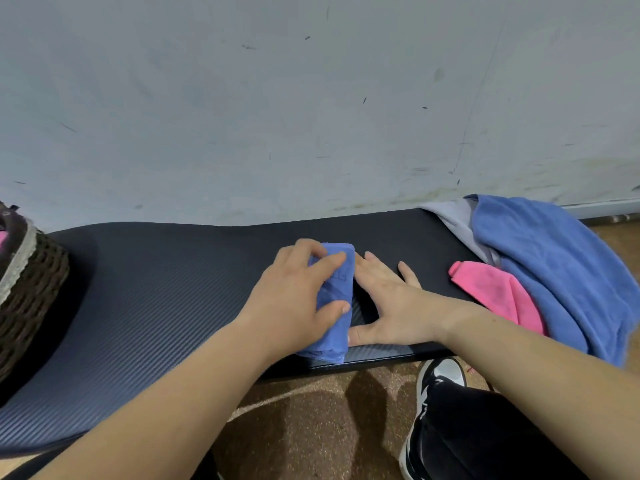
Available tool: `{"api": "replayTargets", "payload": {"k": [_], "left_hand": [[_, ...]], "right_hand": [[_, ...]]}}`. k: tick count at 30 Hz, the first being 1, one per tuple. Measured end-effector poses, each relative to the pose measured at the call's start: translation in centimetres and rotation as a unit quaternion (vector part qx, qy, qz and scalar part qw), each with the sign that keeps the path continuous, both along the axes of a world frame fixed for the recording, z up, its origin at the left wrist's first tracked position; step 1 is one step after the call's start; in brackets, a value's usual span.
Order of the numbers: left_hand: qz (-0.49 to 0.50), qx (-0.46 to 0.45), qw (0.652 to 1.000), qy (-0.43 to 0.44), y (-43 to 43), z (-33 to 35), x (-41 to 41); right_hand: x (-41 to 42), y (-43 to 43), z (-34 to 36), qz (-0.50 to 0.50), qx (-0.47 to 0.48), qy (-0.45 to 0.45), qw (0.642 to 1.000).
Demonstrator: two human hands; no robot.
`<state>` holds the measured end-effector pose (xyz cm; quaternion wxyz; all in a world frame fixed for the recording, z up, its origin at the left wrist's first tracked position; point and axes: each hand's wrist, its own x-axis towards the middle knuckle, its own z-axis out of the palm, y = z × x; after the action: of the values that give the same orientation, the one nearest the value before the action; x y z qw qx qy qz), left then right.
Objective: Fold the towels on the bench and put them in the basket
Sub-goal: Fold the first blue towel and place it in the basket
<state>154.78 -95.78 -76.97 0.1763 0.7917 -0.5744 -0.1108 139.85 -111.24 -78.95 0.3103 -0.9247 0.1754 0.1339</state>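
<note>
Centrally, left hand [294, 292] gripping soft folded blue towel [332, 344]; right hand [388, 306] flat on ribbed bench [156, 299].

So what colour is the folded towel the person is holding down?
Blue. The folded towel under the left hand shows best in the head view.

blue folded towel [334, 299], black bench [156, 289] with fine ribbed stripes, pink towel [498, 296], bigger blue towel [561, 271], pale grey towel [453, 216], dark brown woven basket [31, 289] with beige band, grey-blue wall [277, 98] with dark scuffs, mottled tan floor [311, 427], black-and-white shoe [440, 375]
</note>
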Motion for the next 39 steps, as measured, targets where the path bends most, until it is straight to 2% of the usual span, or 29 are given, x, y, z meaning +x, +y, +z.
{"api": "replayTargets", "payload": {"k": [2,4,7,9,12,15,17,20,25,28,33,35,37,39], "left_hand": [[-0.014,-0.003,0.999,-0.031,-0.1,-1.3,-0.6],[-0.022,0.004,0.999,-0.049,-0.5,-2.6,-1.5],[-0.021,0.062,0.998,-0.013,-0.8,-3.2,-1.8],[-0.02,0.036,0.999,0.015,-0.7,-2.6,-1.9],[0.062,0.01,0.998,0.011,-0.4,-1.5,-1.5],[0.165,0.095,0.98,-0.059,-0.1,-0.3,-1.5],[0.181,0.119,0.976,0.016,0.3,-0.2,-1.3],[0.154,0.111,0.97,0.153,1.2,0.3,-0.8],[0.066,0.032,0.981,0.177,4.3,2.5,0.9],[0.089,0.013,0.977,0.191,6.8,3.6,2.3],[0.188,0.059,0.947,0.252,11.9,5.2,5.2],[0.224,0.011,0.932,0.285,13.8,6.4,6.2],[0.257,-0.067,0.9,0.346,15.3,7.3,7.1],[0.282,-0.131,0.871,0.381,16.8,7.9,7.9]], "right_hand": [[-0.2,-0.9,0.5,-0.004,-0.002,0.006,1.0],[-0.2,-1.8,1.0,-0.053,0.015,-0.027,0.998],[0.0,-2.2,1.5,-0.162,0.061,-0.111,0.979],[0.4,-1.7,1.4,-0.167,0.061,-0.125,0.976],[1.2,-1.1,1.1,-0.142,0.024,-0.112,0.983],[1.7,-1.1,1.1,-0.158,0.028,-0.11,0.981],[1.9,-1.4,1.2,-0.155,0.039,-0.104,0.982],[2.0,-1.6,2.1,-0.13,0.072,-0.083,0.985],[2.2,-0.5,3.5,-0.086,0.242,-0.069,0.964],[3.2,1.6,4.5,-0.098,0.302,-0.102,0.943],[5.8,5.8,5.3,-0.174,0.368,-0.144,0.902],[6.8,7.7,5.6,-0.204,0.399,-0.155,0.881],[7.8,9.8,5.9,-0.236,0.433,-0.154,0.856],[8.8,11.9,6.4,-0.249,0.451,-0.137,0.846]]}}
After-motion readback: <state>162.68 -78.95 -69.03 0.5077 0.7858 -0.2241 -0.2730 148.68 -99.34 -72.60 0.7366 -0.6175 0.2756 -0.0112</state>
